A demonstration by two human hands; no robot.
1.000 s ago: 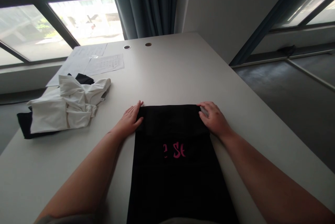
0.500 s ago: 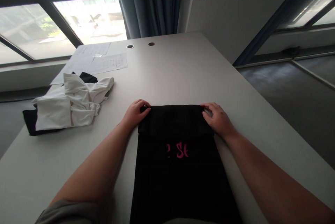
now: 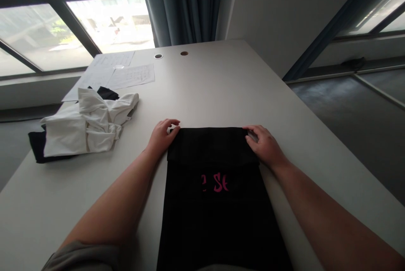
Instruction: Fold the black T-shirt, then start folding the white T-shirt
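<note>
A black garment (image 3: 218, 207) with pink lettering lies folded into a long strip on the white table (image 3: 221, 89), its far end turned over into a band. My left hand (image 3: 163, 136) has its fingers curled round the band's far left corner. At the far right corner my right hand (image 3: 264, 144) pinches the fold in the same way. Both forearms reach in from the near edge on either side of the strip.
A crumpled white garment (image 3: 88, 125) lies on a dark one (image 3: 36, 150) at the table's left edge. Printed paper sheets (image 3: 126, 74) lie beyond it, near two round cable holes (image 3: 158, 56). Windows and a grey curtain (image 3: 186, 5) stand behind; floor drops away at right.
My left hand went from lying flat beside the fold to curling its fingers round the far left corner. The right hand barely moved.
</note>
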